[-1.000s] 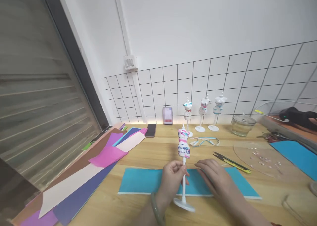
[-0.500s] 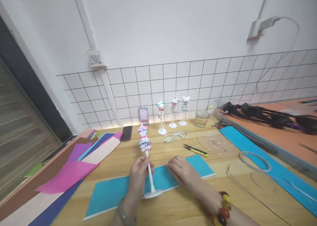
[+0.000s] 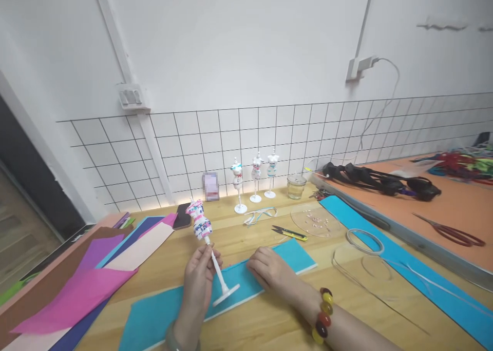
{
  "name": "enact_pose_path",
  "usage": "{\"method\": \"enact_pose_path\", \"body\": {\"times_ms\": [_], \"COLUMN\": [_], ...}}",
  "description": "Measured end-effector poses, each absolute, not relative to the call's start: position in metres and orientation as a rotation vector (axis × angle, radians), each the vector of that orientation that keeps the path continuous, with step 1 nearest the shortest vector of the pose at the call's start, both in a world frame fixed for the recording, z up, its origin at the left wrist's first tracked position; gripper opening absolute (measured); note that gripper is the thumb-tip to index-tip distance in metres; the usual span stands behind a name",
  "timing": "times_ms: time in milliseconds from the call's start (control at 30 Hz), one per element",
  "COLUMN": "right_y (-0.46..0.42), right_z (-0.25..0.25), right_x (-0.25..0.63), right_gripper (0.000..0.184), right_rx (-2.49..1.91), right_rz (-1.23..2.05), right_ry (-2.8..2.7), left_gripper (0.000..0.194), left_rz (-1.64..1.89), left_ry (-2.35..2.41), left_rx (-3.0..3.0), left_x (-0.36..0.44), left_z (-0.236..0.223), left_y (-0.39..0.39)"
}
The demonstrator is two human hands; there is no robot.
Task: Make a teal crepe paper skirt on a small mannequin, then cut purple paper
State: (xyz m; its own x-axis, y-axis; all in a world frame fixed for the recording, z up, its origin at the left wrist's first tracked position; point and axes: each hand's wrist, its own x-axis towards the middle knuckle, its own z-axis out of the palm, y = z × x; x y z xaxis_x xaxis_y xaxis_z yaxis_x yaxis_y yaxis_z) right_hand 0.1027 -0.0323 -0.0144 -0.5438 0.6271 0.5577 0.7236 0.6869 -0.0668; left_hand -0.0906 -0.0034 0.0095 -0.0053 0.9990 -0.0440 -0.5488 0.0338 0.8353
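My left hand (image 3: 200, 270) is closed around the white pole of a miniature dress form (image 3: 201, 223), just below its torso. The torso is wrapped in white, pink and blue patterned material. The form leans to the left, its round white base (image 3: 226, 294) tipped over a long turquoise sheet (image 3: 156, 310). My right hand (image 3: 270, 269) rests palm down on that sheet, fingers lying together and slightly bent, with nothing seen in it. Yellow-handled thread snips (image 3: 290, 233) lie beyond my right hand. A loose bundle of thin ribbons (image 3: 260, 216) is beside them.
Three similar dress forms (image 3: 256, 176) stand at the back by a glass jar (image 3: 296, 187). Coloured sheets (image 3: 77, 294) lie at left near a phone (image 3: 182, 216). At right are a clear disc with small beads (image 3: 316, 221), a coil (image 3: 364, 241), a blue strip (image 3: 400, 269) and scissors (image 3: 450, 232).
The dress form has gone from nearly upright to leaning left, with its base tilted. The camera view has turned to the right. My right hand stays on the turquoise sheet.
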Motion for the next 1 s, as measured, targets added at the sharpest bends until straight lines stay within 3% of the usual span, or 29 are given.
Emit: {"method": "enact_pose_path", "body": {"times_ms": [500, 1000], "right_y": [-0.030, -0.103], "right_z": [-0.001, 0.022], "right_x": [0.120, 0.322], "right_gripper": [0.017, 0.027], "right_rx": [-1.156, -1.741], "right_rz": [-0.234, -0.254], "right_ry": [-2.208, -1.832], "left_gripper": [0.024, 0.029], "left_rz": [1.397, 1.348], "left_ry": [0.798, 0.816], "left_rx": [0.687, 0.736], "left_x": [-0.092, -0.087], "left_z": [0.014, 0.012], "left_y": [-0.002, -0.004]}}
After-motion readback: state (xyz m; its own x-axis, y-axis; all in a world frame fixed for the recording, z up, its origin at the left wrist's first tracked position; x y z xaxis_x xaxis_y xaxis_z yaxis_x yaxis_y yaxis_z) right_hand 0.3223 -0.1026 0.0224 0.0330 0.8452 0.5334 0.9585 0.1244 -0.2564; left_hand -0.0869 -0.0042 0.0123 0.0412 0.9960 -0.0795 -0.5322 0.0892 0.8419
